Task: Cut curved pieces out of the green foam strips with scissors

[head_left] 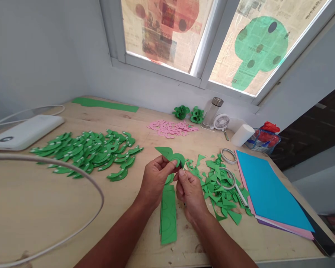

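Observation:
A curved green paper cutout (172, 156) with a pointed tip is pinched between the thumb and fingers of my left hand (155, 178). Close against its right edge is my right hand (190, 188), its fingers closed. A thin dark edge shows by those fingertips, but what the right hand grips is mostly hidden. Below both hands lie long green paper strips (169, 216), stacked, with faint curved outlines drawn on them. Green paper scraps (222, 193) are scattered to the right. On the left is a big pile of curved green cutouts (92, 150) with small white patches.
A magnifying glass (241, 195) lies on the scraps beside a tape roll (229, 156). Coloured sheets (273, 190) are stacked at right. Behind are pink cutouts (171, 128), a bottle (212, 111) and a small fan (221, 121). A white cable (96, 190) loops near a power bank (26, 131).

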The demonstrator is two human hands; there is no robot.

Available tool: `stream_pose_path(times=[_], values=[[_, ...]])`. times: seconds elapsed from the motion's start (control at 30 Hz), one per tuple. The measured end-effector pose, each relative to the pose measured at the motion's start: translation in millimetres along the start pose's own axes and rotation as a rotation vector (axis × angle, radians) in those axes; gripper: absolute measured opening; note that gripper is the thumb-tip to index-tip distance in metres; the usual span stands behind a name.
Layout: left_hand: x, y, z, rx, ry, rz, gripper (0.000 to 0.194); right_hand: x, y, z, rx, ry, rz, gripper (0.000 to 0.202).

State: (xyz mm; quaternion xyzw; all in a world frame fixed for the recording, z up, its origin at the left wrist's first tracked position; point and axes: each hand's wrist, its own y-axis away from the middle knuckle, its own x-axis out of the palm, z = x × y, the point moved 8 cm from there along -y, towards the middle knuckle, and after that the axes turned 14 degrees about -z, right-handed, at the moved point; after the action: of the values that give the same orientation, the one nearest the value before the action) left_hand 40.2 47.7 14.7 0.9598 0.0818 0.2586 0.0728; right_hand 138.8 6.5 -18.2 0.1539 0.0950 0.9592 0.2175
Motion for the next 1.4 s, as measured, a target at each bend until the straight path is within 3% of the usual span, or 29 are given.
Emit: stream_pose_path(times=[0.4,0.97,1.4], values=[[-3.3,-2.7,-2.8,0.044,-0.108,-0.018,0.012,2.0,-0.5,0.4,0.022,-0.008,0.034,0.050],[-1.5,-4.6,-2.3,0.038,-0.074,0.011,0.014,3.5,0.5,-0.6,0.019,-0.016,0.044,0.048],[-6.6,-5.6,-1.0,0.033,-0.058,-0.029,0.023,4.3,0.9,-5.8,0.053,-0.032,0.049,0.049]])
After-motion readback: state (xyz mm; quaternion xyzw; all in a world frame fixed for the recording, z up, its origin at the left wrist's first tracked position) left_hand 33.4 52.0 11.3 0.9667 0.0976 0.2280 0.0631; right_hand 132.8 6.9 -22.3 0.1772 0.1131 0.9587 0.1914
